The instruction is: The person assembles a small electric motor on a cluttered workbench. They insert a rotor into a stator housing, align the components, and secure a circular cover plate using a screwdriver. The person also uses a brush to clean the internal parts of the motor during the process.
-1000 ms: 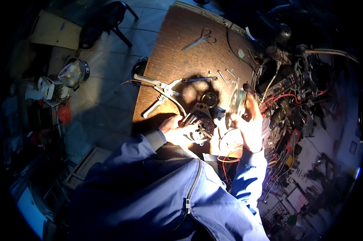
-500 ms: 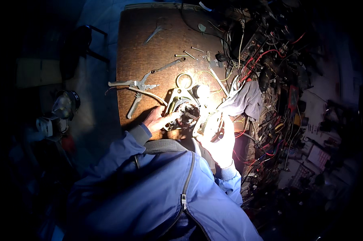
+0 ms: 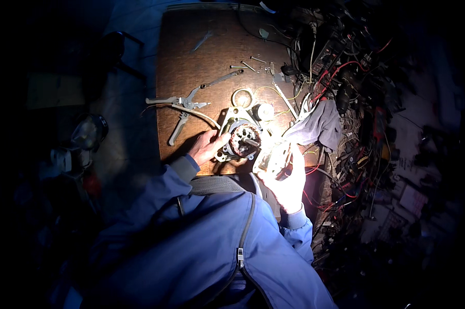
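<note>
An opened electric motor (image 3: 238,121) lies on the wooden bench, its copper windings (image 3: 236,144) and metal shaft (image 3: 251,141) showing. My left hand (image 3: 206,147) grips the motor's housing at its left side, thumb on top. Just right of the shaft, my right hand (image 3: 288,189) holds a pale metal end cover (image 3: 271,158), tilted and apart from the motor as far as I can see. Strong glare washes out the cover's detail and the right fingers. Behind the motor are a metal ring (image 3: 234,98) and a short round part with a white end (image 3: 264,112).
Pliers (image 3: 183,102) and a wrench (image 3: 223,79) lie to the left and behind. Several bolts (image 3: 248,66) and scissors (image 3: 202,40) are farther back. A grey cloth (image 3: 319,123), a multimeter (image 3: 326,55) and tangled cables (image 3: 340,82) crowd the right side.
The whole view has shifted slightly, and less glare falls on the motor, so its windings and shaft show more clearly. Both hands keep their holds.
</note>
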`<state>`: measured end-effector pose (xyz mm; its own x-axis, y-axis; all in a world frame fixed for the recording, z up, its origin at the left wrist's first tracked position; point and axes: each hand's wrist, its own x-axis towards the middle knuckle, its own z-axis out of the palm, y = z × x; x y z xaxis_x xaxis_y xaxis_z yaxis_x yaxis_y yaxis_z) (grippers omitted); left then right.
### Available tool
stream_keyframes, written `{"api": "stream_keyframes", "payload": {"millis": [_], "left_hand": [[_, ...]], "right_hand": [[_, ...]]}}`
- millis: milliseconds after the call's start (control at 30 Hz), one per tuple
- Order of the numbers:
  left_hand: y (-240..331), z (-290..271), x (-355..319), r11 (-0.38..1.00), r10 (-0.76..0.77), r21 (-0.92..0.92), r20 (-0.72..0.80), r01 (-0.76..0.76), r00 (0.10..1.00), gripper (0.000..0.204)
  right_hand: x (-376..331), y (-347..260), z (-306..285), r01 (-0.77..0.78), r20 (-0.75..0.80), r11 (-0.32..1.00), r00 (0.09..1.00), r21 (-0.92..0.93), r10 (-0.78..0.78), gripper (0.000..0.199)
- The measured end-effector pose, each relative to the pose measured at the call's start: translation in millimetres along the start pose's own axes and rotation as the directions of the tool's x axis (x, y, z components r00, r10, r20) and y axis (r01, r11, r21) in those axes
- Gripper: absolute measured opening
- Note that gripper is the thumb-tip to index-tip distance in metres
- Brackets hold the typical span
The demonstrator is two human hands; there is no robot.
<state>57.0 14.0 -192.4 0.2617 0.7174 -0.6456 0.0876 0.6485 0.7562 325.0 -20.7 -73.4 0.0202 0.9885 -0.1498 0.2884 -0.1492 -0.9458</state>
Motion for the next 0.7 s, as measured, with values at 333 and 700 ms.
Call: {"api": "stream_keyframes", "payload": {"millis": [333, 700], "left_hand": [[-7, -5, -19, 0.994, 0.106, 0.012, -0.268, -0.107, 0.958, 0.046], [-8, 1, -26, 0.982, 0.187, 0.029, -0.248, -0.185, 0.951, 0.048]], "right_hand": [[-7, 12, -10, 0.066, 0.019, 0.994, 0.998, -0.086, -0.065, 0.110], [15, -32, 6, 0.186, 0.090, 0.845, 0.983, -0.501, -0.162, 0.112]]}}
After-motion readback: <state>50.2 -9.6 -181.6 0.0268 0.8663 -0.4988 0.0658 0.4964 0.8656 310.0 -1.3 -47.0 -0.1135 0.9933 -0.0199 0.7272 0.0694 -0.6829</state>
